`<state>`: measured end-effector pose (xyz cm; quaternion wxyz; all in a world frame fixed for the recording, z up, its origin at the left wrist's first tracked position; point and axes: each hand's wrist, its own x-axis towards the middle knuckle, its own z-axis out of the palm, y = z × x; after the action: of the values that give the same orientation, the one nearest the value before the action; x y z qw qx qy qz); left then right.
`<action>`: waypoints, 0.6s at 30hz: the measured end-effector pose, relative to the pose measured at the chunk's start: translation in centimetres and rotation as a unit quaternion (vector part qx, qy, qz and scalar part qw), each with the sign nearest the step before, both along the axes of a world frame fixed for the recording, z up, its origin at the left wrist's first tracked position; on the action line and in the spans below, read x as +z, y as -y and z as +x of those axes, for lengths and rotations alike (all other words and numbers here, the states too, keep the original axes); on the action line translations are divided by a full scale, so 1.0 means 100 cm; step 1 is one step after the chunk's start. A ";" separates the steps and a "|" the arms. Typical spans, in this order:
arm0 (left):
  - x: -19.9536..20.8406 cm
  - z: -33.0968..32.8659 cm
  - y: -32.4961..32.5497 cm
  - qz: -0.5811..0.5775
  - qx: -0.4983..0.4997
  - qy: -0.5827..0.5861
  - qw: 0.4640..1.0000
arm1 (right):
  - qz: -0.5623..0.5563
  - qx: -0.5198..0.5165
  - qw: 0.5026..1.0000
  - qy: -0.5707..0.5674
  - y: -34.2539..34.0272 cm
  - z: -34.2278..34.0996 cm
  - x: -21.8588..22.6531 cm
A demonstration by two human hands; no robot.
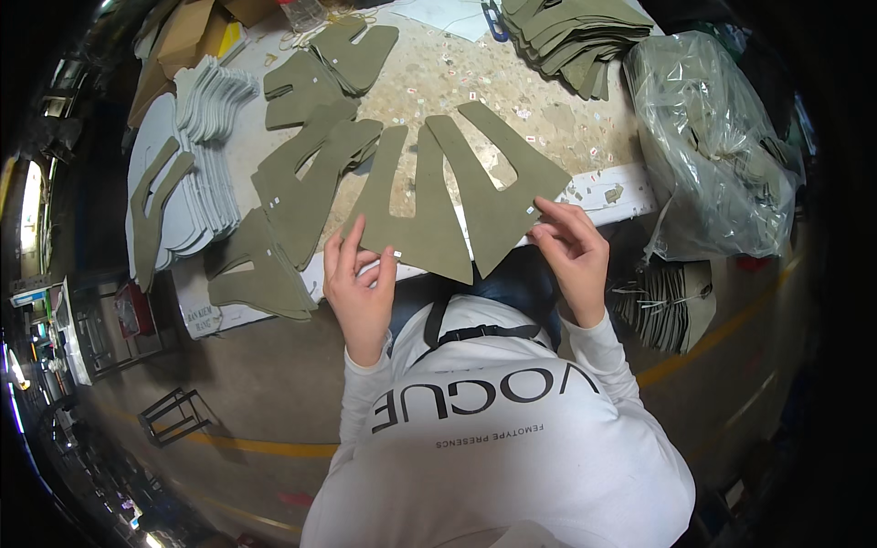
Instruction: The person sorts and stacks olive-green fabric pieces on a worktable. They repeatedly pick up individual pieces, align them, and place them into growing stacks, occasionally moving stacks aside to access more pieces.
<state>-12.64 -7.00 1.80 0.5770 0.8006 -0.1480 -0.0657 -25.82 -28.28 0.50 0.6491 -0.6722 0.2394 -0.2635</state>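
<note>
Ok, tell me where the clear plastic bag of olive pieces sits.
In the head view, the plastic bag sits at the table's right end, beyond the right hand.

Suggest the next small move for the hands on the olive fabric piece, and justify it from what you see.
Probably press the small white sticker down with the right hand: its fingertips pinch at the edge of the olive fabric piece, where a white sticker shows, while the left hand holds the piece's other side flat at the table edge.
</note>
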 end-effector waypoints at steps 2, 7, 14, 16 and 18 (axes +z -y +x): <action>0.000 0.002 0.000 -0.005 -0.010 0.008 1.000 | -0.007 0.000 1.000 -0.011 0.000 -0.001 0.000; 0.008 0.010 -0.003 0.008 -0.043 0.016 0.999 | -0.064 0.012 0.997 -0.046 0.006 0.001 0.004; 0.019 0.023 -0.023 0.085 0.060 0.153 0.983 | -0.187 -0.030 0.980 -0.065 0.029 0.000 0.022; 0.019 0.028 -0.033 0.066 0.070 0.154 0.983 | -0.255 -0.063 0.960 -0.097 0.043 0.006 0.033; 0.015 0.035 -0.039 0.049 0.081 0.156 0.983 | -0.273 -0.073 0.957 -0.058 0.055 0.018 0.046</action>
<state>-9.15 -3.07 3.32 0.5098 0.8378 -0.1677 0.1000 -24.00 -33.79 5.12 0.4045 -0.8190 0.2437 -0.3260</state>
